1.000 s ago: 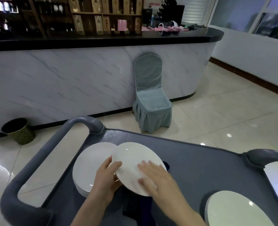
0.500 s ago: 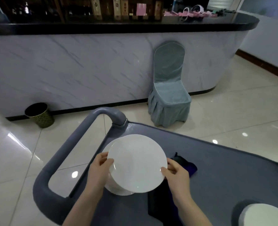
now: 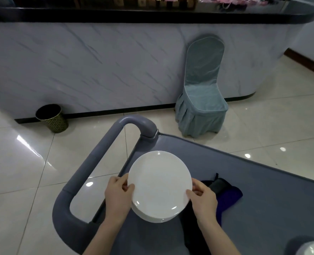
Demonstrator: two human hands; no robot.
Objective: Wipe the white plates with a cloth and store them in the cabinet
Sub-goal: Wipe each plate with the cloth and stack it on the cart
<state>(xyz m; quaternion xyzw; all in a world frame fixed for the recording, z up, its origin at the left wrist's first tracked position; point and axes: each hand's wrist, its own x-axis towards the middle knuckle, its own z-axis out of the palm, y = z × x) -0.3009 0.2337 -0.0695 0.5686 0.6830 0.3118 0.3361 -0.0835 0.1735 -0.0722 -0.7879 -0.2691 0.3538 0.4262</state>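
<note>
One wide-angle head-worn camera looks forward and steeply down, close over the left hand [image 3: 118, 196] and right hand [image 3: 204, 199] on the round glossy white plate [image 3: 160, 183] above the grey cart tabletop [image 3: 272, 208], reaching the white marble-fronted bar counter [image 3: 97, 61] beyond.

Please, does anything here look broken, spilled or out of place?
Nothing stands out. The left hand and right hand hold a plate by its rim, over the stack on the cart; no chip or spill shows. The dark cloth lies crumpled beside it.
</note>
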